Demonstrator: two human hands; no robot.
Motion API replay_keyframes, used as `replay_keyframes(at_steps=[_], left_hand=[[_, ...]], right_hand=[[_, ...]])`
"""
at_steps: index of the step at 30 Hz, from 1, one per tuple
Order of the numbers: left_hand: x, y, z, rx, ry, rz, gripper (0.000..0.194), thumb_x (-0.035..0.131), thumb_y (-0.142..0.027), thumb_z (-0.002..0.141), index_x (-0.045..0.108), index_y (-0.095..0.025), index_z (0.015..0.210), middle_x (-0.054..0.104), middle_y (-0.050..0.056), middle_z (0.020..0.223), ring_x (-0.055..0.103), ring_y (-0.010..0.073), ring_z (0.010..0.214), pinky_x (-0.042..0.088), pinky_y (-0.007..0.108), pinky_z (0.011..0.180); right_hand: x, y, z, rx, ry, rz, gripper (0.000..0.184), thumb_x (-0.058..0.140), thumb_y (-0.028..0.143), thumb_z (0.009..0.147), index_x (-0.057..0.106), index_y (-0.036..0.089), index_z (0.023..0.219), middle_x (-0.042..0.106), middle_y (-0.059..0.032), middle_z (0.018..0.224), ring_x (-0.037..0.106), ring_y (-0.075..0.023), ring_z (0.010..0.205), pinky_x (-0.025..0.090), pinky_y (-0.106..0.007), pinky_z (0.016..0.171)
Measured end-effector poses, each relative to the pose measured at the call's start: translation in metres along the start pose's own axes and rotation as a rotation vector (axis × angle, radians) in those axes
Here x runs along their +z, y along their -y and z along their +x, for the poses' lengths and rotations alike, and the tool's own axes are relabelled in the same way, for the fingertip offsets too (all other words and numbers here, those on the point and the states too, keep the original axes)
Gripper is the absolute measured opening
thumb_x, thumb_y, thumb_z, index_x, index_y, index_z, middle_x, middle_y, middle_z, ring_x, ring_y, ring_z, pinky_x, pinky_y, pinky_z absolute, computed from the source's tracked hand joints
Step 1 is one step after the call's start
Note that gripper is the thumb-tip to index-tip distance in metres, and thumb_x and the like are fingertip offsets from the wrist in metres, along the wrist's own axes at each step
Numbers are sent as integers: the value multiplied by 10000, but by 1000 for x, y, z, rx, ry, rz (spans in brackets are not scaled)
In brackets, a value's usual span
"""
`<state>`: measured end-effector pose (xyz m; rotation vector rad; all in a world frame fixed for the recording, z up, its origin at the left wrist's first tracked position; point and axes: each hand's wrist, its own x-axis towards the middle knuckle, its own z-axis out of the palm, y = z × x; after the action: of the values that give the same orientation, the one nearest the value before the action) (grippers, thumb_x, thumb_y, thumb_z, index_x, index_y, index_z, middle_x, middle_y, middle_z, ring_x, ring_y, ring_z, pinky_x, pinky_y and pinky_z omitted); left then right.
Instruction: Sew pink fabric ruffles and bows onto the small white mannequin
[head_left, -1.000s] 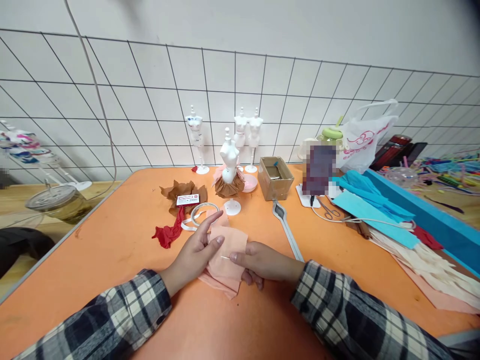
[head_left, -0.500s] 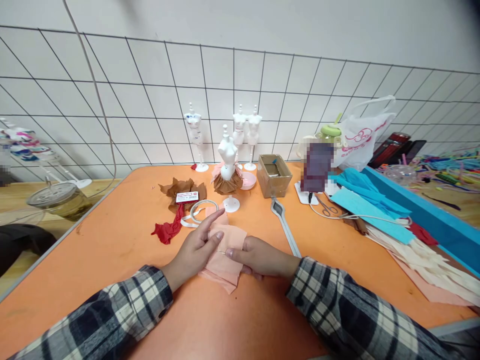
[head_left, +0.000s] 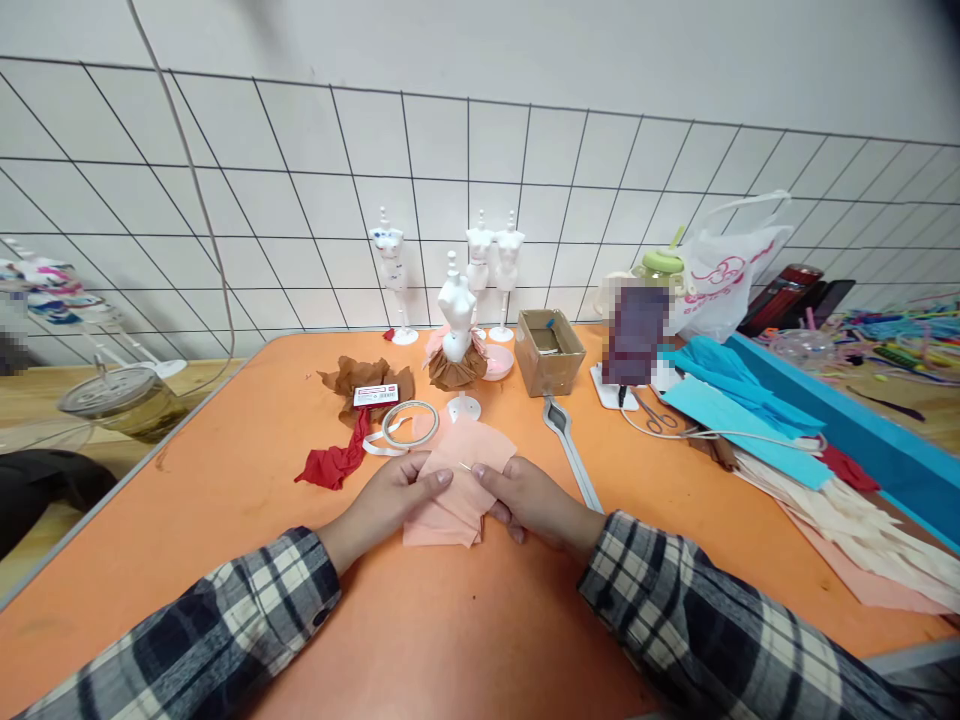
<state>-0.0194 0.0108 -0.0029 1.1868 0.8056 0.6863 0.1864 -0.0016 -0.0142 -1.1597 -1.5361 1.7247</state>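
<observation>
Both hands hold a piece of pink crepe paper point(head_left: 465, 500) low over the front middle of the table. My left hand point(head_left: 394, 495) grips its left edge, thumb on top and fingers beneath. At its right edge, my right hand point(head_left: 525, 500) pinches the paper between thumb and curled fingers. A short, thin, pale sliver point(head_left: 466, 466) lies on the paper by the right thumb tip; it is too small to name. Just beyond stands a small white dress form point(head_left: 456, 310) with a gathered brown paper skirt point(head_left: 457, 370); the pink paper overlaps its base.
On the orange table point(head_left: 480, 640) lie a tape roll point(head_left: 436, 425), red crepe paper point(head_left: 330, 468), a small labelled box point(head_left: 376, 395), a cardboard box point(head_left: 551, 360) and a grey strap-like tool point(head_left: 574, 450). Scissors point(head_left: 660, 415), a phone point(head_left: 637, 335) and coloured sheets point(head_left: 750, 425) occupy the right.
My left fingers, raised and extended before, have closed onto the paper's left edge. The paper has shifted up and away from me, and its upper part now spreads wider.
</observation>
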Motion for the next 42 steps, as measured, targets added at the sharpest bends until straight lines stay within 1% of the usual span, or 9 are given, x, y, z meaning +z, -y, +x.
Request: replay_keyframes(at_steps=[5, 9, 13, 17, 20, 25, 33, 38, 42], left_hand=[[-1, 0, 0, -7, -56, -18, 385, 672, -425, 805, 650, -136, 1058, 746, 94, 952, 700, 241, 818, 545, 341, 732], [2, -2, -1, 25, -39, 25, 376, 645, -445, 821, 657, -139, 1040, 751, 82, 934, 705, 238, 807, 549, 347, 732], [5, -5, -2, 52, -46, 35, 418, 665, -433, 804, 622, -155, 1114, 742, 91, 986, 700, 259, 853, 558, 381, 738], [6, -6, -3, 55, 14, 27, 420, 651, -430, 816, 596, -162, 1135, 731, 99, 1003, 699, 264, 859, 559, 393, 742], [6, -4, -3, 80, 50, 37, 376, 646, -405, 828, 579, -169, 1113, 717, 89, 996, 690, 253, 875, 552, 392, 767], [6, 0, -2, 143, 32, 90, 311, 653, -360, 831, 565, -158, 1051, 694, 67, 953, 671, 237, 894, 541, 373, 790], [3, -1, -2, 188, -86, 178, 312, 627, -395, 844, 600, -151, 1035, 710, 84, 1012, 663, 267, 948, 527, 391, 828], [5, 1, -2, 220, -18, 167, 365, 614, -376, 862, 562, -161, 1152, 710, 85, 1046, 678, 242, 928, 531, 362, 811], [6, 2, -2, 243, -64, 140, 424, 643, -346, 848, 507, -176, 1213, 696, 95, 1093, 676, 230, 949, 528, 356, 839]], right_hand=[[1, -3, 1, 34, 5, 5, 437, 454, 607, 867, 459, 189, 740, 404, 86, 492, 328, -46, 317, 311, -161, 297], [2, -4, 1, 50, 15, 2, 457, 433, 611, 875, 451, 186, 708, 426, 75, 495, 359, -52, 313, 322, -171, 299], [3, -1, -1, 118, 45, -10, 482, 412, 619, 880, 470, 175, 701, 477, 60, 497, 381, -52, 311, 350, -174, 314], [4, 2, -2, 138, 56, -24, 512, 404, 628, 876, 475, 165, 670, 513, 39, 500, 387, -52, 310, 360, -178, 316], [5, 4, -2, 123, 48, -10, 461, 416, 602, 883, 486, 169, 740, 510, 53, 496, 386, -58, 302, 359, -179, 312], [5, 3, -2, 84, 67, -39, 418, 413, 569, 900, 513, 165, 860, 509, 60, 520, 398, -58, 316, 344, -171, 324], [4, -4, 1, 65, 11, -55, 438, 376, 600, 902, 499, 180, 880, 487, 73, 514, 388, -54, 302, 309, -153, 302], [5, -3, 1, 67, 35, -84, 438, 387, 591, 905, 511, 171, 882, 502, 64, 523, 387, -49, 312, 306, -153, 309], [5, -4, 2, 63, 10, -81, 448, 419, 612, 884, 504, 172, 859, 492, 67, 530, 375, -47, 319, 298, -155, 306]])
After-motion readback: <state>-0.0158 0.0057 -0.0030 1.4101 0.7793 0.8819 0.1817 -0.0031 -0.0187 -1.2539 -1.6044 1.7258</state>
